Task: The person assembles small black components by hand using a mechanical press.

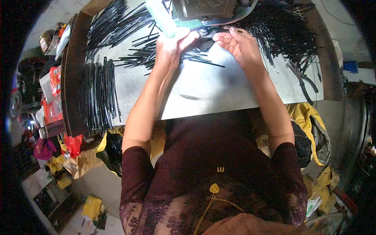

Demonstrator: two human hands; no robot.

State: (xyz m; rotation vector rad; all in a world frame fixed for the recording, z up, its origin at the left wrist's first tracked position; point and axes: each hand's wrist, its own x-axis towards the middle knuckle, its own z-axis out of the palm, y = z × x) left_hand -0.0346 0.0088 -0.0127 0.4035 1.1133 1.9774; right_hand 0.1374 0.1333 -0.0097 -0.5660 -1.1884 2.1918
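At the top middle, a dark machine head stands over the metal-topped table. My left hand is just left of the machine's small round metal part, fingers pinched on a thin black strip. On the other side, my right hand pinches a thin black strip by thumb and forefinger, its other fingers curled. Whether both hands hold the same strip is unclear. Below my left hand lies a loose pile of black strips. A pale green, glowing tube-like part partly covers my left fingers.
Neat black strips lie at the table's left, with another bundle behind. A large tangled heap of strips fills the far right. Black-handled pliers rest at the right. A raised wooden edge borders the left side.
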